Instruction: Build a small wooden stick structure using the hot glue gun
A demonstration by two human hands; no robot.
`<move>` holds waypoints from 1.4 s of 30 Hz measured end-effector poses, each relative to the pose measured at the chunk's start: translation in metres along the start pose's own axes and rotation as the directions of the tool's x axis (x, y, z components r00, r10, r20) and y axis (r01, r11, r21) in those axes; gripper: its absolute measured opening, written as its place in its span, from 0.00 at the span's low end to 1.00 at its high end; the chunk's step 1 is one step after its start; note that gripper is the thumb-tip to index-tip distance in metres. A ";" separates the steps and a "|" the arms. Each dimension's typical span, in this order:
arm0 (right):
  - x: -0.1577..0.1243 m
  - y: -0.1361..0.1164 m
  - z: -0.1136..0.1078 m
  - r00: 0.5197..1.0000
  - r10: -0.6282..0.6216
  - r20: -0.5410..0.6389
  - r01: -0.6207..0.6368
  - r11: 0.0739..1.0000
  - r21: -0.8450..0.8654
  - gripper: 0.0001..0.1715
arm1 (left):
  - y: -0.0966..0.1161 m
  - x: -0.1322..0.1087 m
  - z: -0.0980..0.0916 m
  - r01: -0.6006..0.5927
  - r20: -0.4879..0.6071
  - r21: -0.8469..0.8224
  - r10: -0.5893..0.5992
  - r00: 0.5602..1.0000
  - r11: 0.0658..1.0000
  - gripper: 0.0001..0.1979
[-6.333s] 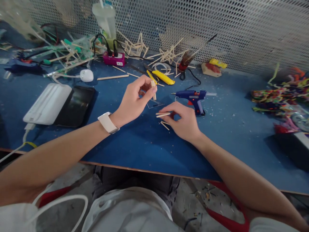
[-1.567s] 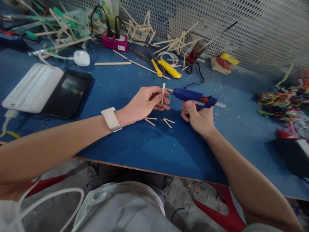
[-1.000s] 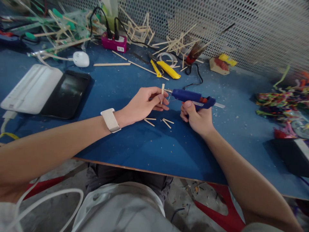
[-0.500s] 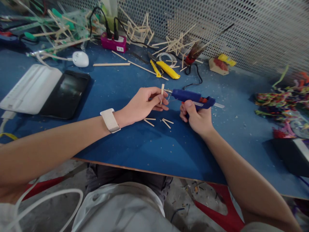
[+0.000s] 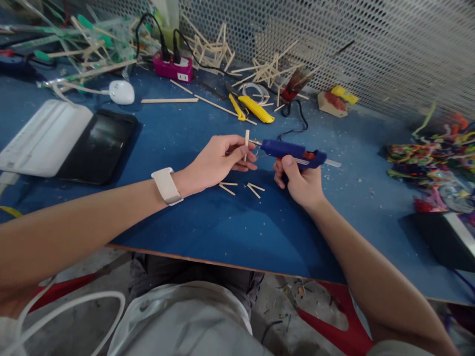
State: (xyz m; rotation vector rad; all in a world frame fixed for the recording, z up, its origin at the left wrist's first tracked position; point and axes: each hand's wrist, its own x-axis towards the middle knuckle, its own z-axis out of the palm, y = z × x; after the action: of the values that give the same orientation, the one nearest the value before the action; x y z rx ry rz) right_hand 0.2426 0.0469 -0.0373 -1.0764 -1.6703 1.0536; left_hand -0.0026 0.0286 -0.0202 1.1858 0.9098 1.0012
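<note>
1. Pinching a short wooden piece (image 5: 247,141) nearly upright between thumb and fingers, my left hand (image 5: 218,159) is over the middle of the blue table (image 5: 222,230).
2. My right hand (image 5: 301,182) is wrapped round the handle of the glue gun (image 5: 286,148); its nozzle points at the wooden piece, though I cannot tell whether they touch.
3. Near my hands, on the front side, lie two V-shaped stick pairs (image 5: 256,187), apart from each other.
4. Between my forearms, speckled tabletop runs down to the brown front edge (image 5: 185,258). More surface stretches right of the gun, as far as a colourful tangle (image 5: 419,153).
5. A mesh panel (image 5: 371,54) bounds the back; a black phone (image 5: 98,147) lies beyond my left forearm.
6. At the back, a pale cup (image 5: 170,20) is cut off by the view; it shows yellow-green low down, but I cannot tell its contents.
</note>
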 end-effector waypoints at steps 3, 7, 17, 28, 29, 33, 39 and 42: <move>-0.001 -0.001 -0.001 1.000 -0.006 0.002 0.006 1.000 -0.007 0.40 | 0.000 0.000 0.000 0.008 -0.007 -0.003 -0.008 1.000 1.000 0.10; -0.002 -0.004 -0.002 1.000 0.007 -0.007 -0.007 1.000 -0.004 0.39 | 0.001 0.001 0.001 0.008 -0.007 0.000 -0.008 1.000 1.000 0.10; -0.003 0.001 -0.004 0.999 0.031 0.019 -0.034 0.986 0.165 0.31 | 0.003 0.000 0.002 0.020 -0.008 0.006 -0.020 1.000 1.000 0.10; -0.001 0.001 -0.001 0.998 0.067 0.004 -0.067 0.973 0.220 0.31 | 0.004 0.000 0.003 0.036 -0.002 0.001 -0.036 0.999 0.999 0.10; -0.001 0.001 -0.001 0.998 0.069 0.003 -0.068 0.975 0.214 0.31 | 0.004 0.000 0.003 0.038 -0.002 0.000 -0.038 0.999 0.999 0.10; -0.001 0.001 0.000 0.995 0.099 -0.023 -0.092 0.971 0.220 0.32 | 0.004 0.000 0.004 0.044 -0.004 -0.006 -0.044 0.999 0.999 0.11; -0.001 -0.002 0.001 0.995 0.092 -0.025 -0.085 0.977 0.193 0.34 | 0.005 0.000 0.003 0.049 -0.001 -0.009 -0.049 0.999 0.999 0.11; -0.001 -0.004 0.001 0.995 0.099 -0.019 -0.095 0.980 0.176 0.34 | 0.005 -0.001 0.003 0.044 0.007 -0.006 -0.044 0.999 0.999 0.11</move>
State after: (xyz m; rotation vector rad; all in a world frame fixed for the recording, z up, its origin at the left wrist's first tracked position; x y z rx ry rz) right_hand 0.2405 0.0447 -0.0338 -1.0606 -1.4858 1.2190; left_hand -0.0006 0.0275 -0.0151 1.1589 0.9232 0.9635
